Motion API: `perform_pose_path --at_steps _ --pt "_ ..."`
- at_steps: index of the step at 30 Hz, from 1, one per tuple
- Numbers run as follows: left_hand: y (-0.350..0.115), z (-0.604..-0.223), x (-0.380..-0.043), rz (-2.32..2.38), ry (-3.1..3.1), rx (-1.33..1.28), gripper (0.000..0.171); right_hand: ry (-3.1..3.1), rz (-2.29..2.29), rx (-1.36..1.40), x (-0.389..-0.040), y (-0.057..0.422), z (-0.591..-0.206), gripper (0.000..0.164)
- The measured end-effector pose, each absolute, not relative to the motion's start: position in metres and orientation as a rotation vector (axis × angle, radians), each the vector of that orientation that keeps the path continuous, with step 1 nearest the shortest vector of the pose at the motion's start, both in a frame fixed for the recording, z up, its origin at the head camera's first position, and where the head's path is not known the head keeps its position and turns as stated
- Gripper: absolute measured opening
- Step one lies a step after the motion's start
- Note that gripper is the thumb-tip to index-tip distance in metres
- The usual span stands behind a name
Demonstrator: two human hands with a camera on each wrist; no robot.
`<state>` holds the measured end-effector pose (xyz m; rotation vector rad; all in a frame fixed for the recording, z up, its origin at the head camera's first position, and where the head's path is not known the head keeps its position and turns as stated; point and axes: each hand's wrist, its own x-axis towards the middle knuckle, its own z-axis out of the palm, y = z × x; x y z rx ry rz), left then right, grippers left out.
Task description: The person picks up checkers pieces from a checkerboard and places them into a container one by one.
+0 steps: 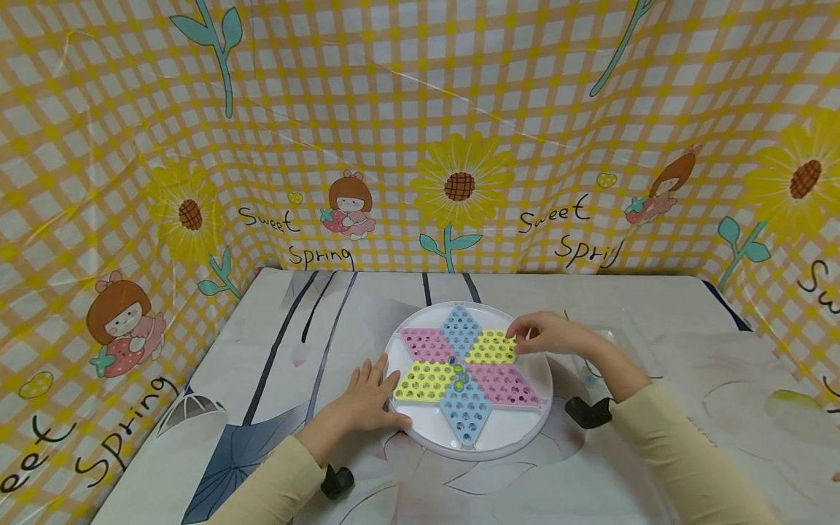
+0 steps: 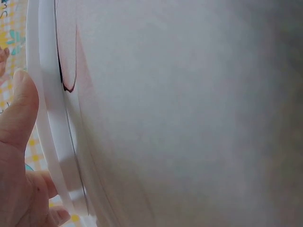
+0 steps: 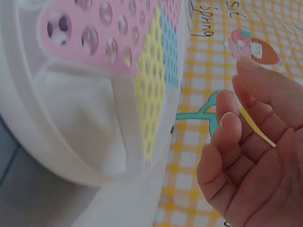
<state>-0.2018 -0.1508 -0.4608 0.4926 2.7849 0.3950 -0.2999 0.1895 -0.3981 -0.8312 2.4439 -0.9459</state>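
Note:
A round white Chinese checkers board [image 1: 505,430] lies on the table, its star made of pink, yellow and blue sections with holes. Several glass marbles [image 1: 459,386] sit around the star's middle. My left hand [image 1: 361,397] rests with spread fingers at the board's left rim; in the left wrist view its thumb [image 2: 23,101] lies against the white rim. Over the upper-right yellow section hovers my right hand [image 1: 541,333], fingers loosely bent. The right wrist view shows no marble in those fingers [image 3: 227,130]; a thin yellow strip shows between them, and I cannot tell what it is.
A clear plastic box [image 1: 617,321] stands right of the board, partly behind the right forearm, with something bluish inside. Black wrist-camera mounts [image 1: 337,481] sit below each wrist. A yellow checked cloth [image 1: 394,109] with sunflowers hangs around the table [image 1: 315,299].

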Motion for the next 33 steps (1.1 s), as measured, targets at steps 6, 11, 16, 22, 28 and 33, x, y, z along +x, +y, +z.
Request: perform_pose_path --at_steps 6,11,16,22,28,33 --pt "-0.15 -0.461 -0.202 0.382 2.789 0.494 0.091 2.409 -0.992 -0.888 -0.295 0.176 -0.403 0.026" --pt "-0.15 -0.461 -0.202 0.388 2.789 0.491 0.091 2.387 -0.989 -0.877 -0.297 0.167 -0.41 0.025" --pt "-0.15 -0.461 -0.202 0.395 2.783 0.486 0.091 2.378 -0.966 -0.898 -0.296 0.158 -0.416 0.023" --pt "-0.15 -0.46 -0.201 0.388 2.783 0.483 0.091 2.342 -0.98 -0.914 -0.293 0.147 -0.419 0.021" --pt "-0.149 -0.458 -0.2 0.39 2.783 0.488 0.091 2.342 -0.972 -0.892 -0.291 0.138 -0.423 0.021" --pt "-0.149 -0.458 -0.2 0.392 2.791 0.494 0.091 2.363 -0.933 -0.941 -0.29 0.132 -0.425 0.019"
